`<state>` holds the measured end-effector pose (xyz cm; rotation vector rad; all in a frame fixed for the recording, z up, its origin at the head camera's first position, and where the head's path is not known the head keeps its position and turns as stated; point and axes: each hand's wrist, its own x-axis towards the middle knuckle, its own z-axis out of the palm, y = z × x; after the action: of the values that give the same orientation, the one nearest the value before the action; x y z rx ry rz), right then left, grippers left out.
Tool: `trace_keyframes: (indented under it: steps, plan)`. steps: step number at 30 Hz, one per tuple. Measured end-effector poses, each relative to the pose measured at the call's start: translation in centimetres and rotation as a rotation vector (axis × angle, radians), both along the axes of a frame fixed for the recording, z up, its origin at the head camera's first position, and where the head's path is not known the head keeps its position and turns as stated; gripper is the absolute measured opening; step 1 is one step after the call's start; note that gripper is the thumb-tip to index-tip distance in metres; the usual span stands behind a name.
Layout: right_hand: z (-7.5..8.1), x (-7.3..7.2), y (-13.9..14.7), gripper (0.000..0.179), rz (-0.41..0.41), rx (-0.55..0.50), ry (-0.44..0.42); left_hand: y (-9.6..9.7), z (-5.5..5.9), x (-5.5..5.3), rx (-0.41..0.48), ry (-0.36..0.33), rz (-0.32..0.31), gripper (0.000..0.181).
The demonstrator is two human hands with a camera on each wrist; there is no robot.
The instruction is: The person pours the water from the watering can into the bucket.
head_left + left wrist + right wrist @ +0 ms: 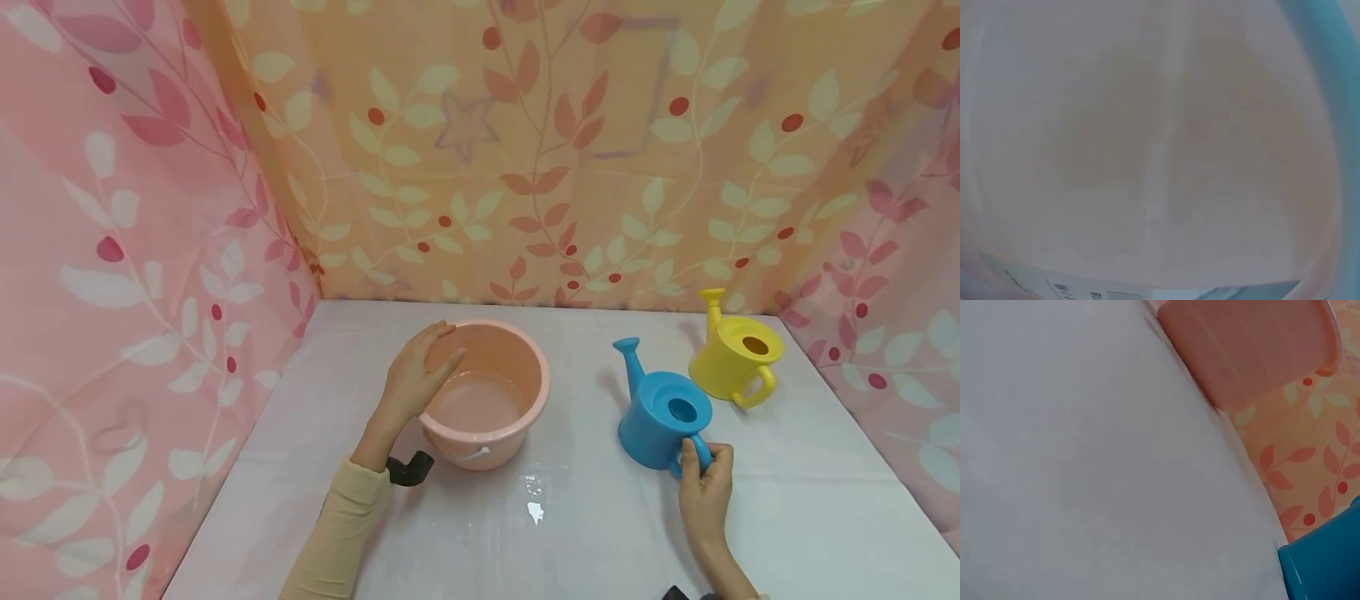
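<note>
Blue can point(651, 427): just beyond right hand point(703, 492), which grips its handle point(703, 452). Bucket point(487, 400): just right of left hand point(414, 375), which is spread apart at the rim point(480, 437).

Blue watering can point(1327, 559) part. cut off, R-wrist cam.

Left hand point(412, 375) at pink bucket point(498, 452), right hand point(706, 493) gripping blue watering can point(648, 432), yellow watering can point(717, 365) farther back
</note>
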<state>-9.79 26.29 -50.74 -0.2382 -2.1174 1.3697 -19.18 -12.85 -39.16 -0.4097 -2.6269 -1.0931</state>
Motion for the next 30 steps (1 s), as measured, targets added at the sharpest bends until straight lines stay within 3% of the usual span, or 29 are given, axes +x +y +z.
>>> trace_keyframes:
  steps: [7, 16, 24, 30]
  plan:
    - [0.1, -0.2, 0.1, 0.011, 0.004, 0.008, 0.056, -0.1, -0.1, 0.0, -0.007, 0.002, 0.005, 0.055]
    - [2.7, 0.8, -1.0, 0.01, 0.019, -0.008, 0.115, 0.0, 0.0, 0.1, -0.004, 0.0, 0.005, 0.055]
    - [3.0, 0.8, -0.5, 0.013, 0.024, -0.022, 0.154, 0.0, -0.1, 0.0, 0.0, -0.003, -0.004, 0.055]
    - [2.4, 0.1, 0.5, 0.014, -0.004, 0.007, 0.206, 0.0, 0.0, 0.0, -0.002, -0.001, 0.0, 0.054]
